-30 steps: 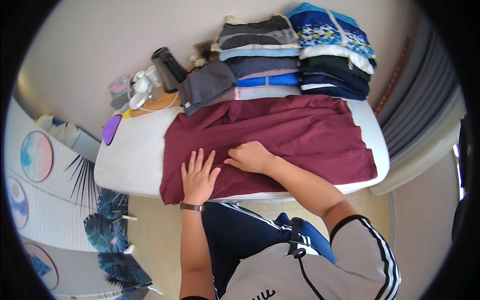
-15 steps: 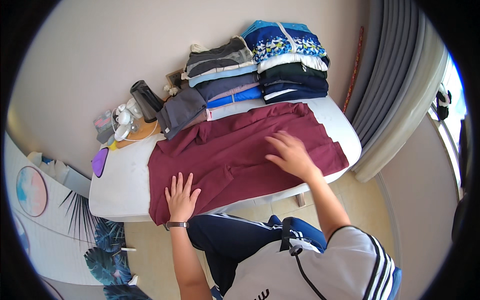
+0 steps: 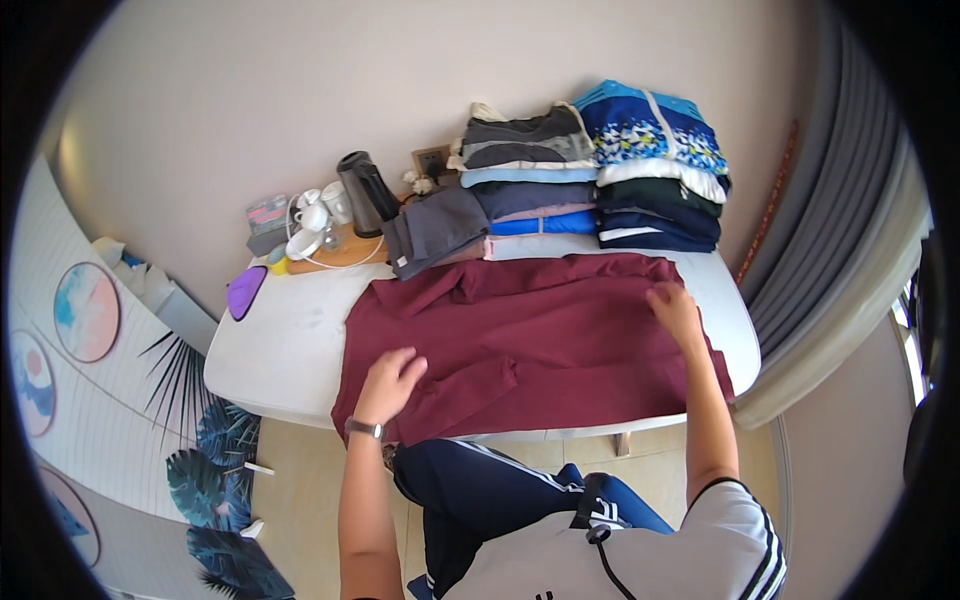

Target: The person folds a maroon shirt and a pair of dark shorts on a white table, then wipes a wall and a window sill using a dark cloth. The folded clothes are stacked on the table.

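A maroon long-sleeved sweatshirt (image 3: 560, 335) lies spread across the white table (image 3: 275, 350), one sleeve folded in along its near side. My left hand (image 3: 392, 385) hovers at its near left part, thumb apart from the fingers, holding nothing; a dark-banded watch is on that wrist. Over the far right part of the cloth is my right hand (image 3: 675, 315), fingers loosely bent and pointing left, with no fabric visibly gripped. Whether its fingertips touch the cloth is hard to make out.
Stacks of folded clothes (image 3: 655, 190) stand along the wall, with folded grey trousers (image 3: 435, 232) beside them. Further left are a dark kettle (image 3: 367, 195), white cups (image 3: 310, 215) on a wooden tray and a purple pouch (image 3: 246, 293). A grey curtain (image 3: 850, 230) hangs at right.
My left hand has lifted off the cloth from lying flat. My right hand has moved right and away, towards the sweatshirt's far right part. The view has shifted, too.
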Action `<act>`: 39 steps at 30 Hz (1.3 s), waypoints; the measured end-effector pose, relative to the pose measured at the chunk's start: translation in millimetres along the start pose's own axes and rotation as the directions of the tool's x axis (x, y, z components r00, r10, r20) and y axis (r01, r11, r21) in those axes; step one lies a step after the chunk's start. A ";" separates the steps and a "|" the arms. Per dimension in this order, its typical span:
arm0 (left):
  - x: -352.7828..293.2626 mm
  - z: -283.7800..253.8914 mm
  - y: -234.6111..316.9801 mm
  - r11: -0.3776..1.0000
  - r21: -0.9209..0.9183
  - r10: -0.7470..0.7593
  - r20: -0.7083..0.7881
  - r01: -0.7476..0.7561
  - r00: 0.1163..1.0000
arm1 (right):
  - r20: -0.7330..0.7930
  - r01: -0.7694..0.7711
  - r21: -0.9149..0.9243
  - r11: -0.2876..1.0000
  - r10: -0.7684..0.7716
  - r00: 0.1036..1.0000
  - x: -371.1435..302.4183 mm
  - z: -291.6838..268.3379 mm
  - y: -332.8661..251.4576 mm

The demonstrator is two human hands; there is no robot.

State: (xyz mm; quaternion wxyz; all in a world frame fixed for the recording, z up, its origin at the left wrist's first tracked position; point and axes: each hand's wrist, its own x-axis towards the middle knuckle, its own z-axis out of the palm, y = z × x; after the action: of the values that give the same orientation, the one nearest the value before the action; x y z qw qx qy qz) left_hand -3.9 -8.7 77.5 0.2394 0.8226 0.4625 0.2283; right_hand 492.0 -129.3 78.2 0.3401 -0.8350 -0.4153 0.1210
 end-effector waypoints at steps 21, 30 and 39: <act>111.9 6.2 -112.8 -0.242 -0.930 -0.431 -0.153 -0.277 0.889 | -0.685 0.027 -0.002 1.000 -0.021 0.728 93.3 17.3 30.4; 104.1 -12.6 -58.1 -0.098 -0.983 -0.453 0.182 0.154 0.873 | 0.160 -0.302 0.801 0.517 0.301 0.940 93.0 -3.7 39.1; 110.7 8.1 -141.9 -0.308 -0.951 -0.400 0.160 0.032 0.903 | 0.137 -0.309 0.880 0.362 0.429 0.893 102.1 7.7 42.1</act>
State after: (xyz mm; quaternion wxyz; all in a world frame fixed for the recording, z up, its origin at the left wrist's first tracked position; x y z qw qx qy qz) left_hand -39.7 151.2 2.4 0.7740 0.1726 0.2690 0.5466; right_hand 577.8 -64.4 52.6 0.7099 -0.6109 -0.0723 0.3429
